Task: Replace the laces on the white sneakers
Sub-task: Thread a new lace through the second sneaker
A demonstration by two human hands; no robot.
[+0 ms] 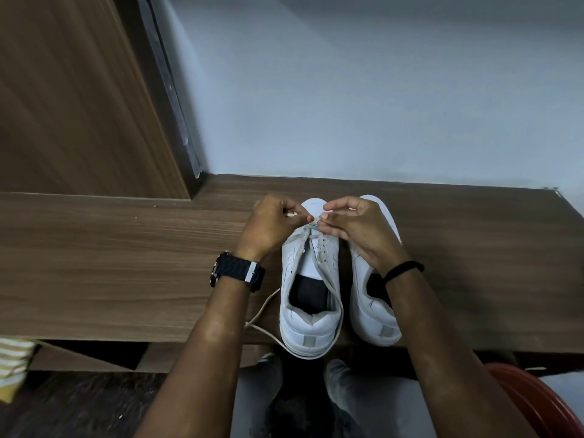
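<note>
While both hands pinch a lace (319, 263) at the lowest eyelets of the left sneaker (311, 279), the job looks barely begun — that lace runs loose along the tongue and trails off the desk (126, 263) edge. Left hand (273, 227) and right hand (354, 230) meet just above its toe. Right of it, touching, the other sneaker (374, 286) shows no lace — unlaced, I judge.

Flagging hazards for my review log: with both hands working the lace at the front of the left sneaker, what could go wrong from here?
1. The loose cream lace tail trails off the wooden table edge; it could snag.
2. The left white sneaker has its heel overhanging that edge, so a hard pull by the left hand or right hand might tip it off.
</note>
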